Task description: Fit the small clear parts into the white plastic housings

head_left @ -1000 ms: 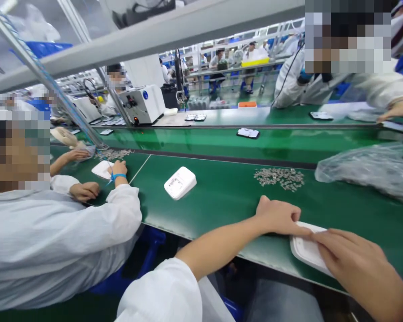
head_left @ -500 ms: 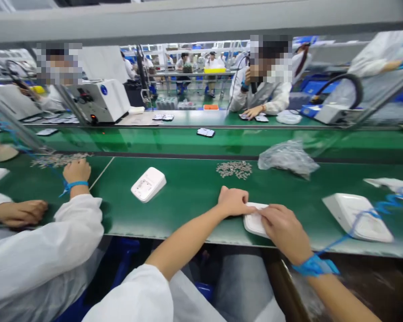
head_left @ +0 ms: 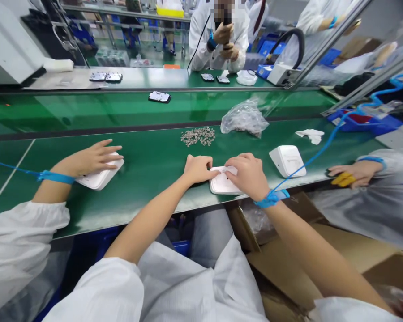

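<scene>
A white plastic device housing lies on the green bench right in front of me. My left hand grips its left end, thumb on the top face and fingers curled. From the other side my right hand holds the housing, with thumb and fingertips pressed on its top near the left thumb. Whether a small part sits under those fingertips is hidden. A blue wrist strap circles my right wrist. Beyond my hands lies a spread pile of small metal pieces.
A co-worker's hand rests on another white housing at left. A third housing stands at right, near a blue coiled cord. Behind are a clear plastic bag and a dark-edged module. Another co-worker's hand holds something yellow.
The view has swung right and down. The co-worker at left has reached onto the left housing. Across the bench, a person has raised a hand from the modules. My hands still hold the same housing.
</scene>
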Demonstrator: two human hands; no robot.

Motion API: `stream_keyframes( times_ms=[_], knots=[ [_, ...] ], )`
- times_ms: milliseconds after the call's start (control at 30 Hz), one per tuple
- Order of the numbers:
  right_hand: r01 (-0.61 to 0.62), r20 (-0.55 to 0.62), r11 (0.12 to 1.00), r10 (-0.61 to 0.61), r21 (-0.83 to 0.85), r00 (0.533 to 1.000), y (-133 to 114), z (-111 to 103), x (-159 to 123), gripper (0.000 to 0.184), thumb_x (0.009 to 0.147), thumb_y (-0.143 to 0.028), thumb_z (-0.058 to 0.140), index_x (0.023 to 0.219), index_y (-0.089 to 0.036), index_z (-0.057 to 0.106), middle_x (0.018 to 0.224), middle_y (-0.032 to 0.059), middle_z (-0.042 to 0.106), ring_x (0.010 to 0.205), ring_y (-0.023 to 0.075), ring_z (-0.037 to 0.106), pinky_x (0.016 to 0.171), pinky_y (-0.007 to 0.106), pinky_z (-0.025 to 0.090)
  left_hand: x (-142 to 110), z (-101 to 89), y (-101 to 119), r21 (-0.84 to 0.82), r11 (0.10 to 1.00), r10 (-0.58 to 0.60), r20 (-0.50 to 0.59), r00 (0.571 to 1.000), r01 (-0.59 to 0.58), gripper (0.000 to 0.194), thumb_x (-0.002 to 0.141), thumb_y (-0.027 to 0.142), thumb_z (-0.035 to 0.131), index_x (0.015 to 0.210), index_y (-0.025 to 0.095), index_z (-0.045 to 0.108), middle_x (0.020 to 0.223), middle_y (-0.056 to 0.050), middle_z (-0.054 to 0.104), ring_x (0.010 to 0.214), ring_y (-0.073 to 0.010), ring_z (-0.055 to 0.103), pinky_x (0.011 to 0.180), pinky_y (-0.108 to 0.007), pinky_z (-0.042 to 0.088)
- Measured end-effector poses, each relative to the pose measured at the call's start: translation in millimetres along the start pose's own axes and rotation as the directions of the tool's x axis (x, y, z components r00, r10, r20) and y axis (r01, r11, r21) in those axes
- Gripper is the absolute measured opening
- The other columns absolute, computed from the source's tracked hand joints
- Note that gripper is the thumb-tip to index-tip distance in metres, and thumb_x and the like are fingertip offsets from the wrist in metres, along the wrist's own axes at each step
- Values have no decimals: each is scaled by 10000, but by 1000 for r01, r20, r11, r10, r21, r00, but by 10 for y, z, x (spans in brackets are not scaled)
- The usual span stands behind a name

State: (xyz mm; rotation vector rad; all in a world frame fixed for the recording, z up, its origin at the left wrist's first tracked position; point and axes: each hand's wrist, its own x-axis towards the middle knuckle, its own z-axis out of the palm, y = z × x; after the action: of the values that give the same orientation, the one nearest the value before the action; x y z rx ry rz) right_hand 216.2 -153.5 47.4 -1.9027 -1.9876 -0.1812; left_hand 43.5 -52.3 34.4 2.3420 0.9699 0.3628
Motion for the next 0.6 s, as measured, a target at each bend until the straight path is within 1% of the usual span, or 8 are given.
stream_keyframes(
  times_ms=[67,167,267,367,500,600],
  knots=[
    [23,19,1000,-22,-14,1000,5,-18,38,122,859,-203,604,872,-215,725,994,65,753,1078,299,537,843,419,321,1,11,-2,3,1000,-1,-3,1000,1,308,801,501,671,766,202,605,837,-3,702,870,-205,583,860,-369,309],
    [56,9,998,-57,30,998,10,10,28,135,876,-208,589,849,-224,721,993,42,755,1076,277,552,847,412,293,26,60,-24,2,1000,0,-23,1000,0,318,787,501,682,736,200,591,808,21,686,816,-187,588,847,-368,309],
    [86,-32,995,-85,56,996,26,63,-32,151,893,-209,569,860,-216,716,993,39,750,1072,268,566,852,406,286,51,107,-49,-6,1000,16,-51,999,-16,327,772,496,696,706,198,578,757,38,665,768,-173,587,832,-366,307],
    [105,-84,991,-98,77,992,57,99,-80,172,899,-200,548,859,-208,714,953,48,748,1041,267,574,864,403,298,57,120,-59,-11,1000,19,-56,998,-20,330,769,500,695,702,199,577,747,39,664,756,-172,585,825,-368,303],
    [156,-40,983,-153,92,987,84,122,-94,195,881,-156,538,855,-216,722,846,32,738,949,244,587,832,397,310,48,104,-46,1,1000,2,-38,999,-2,318,771,489,686,701,199,575,770,28,681,770,-181,591,830,-374,307],
    [170,-30,983,-168,65,985,72,141,-100,187,859,-141,552,870,-206,727,830,39,729,930,243,589,820,396,319,48,100,-31,7,1000,-15,-38,999,15,310,764,482,684,694,200,577,771,21,688,776,-187,593,828,-378,309]
  ],
)
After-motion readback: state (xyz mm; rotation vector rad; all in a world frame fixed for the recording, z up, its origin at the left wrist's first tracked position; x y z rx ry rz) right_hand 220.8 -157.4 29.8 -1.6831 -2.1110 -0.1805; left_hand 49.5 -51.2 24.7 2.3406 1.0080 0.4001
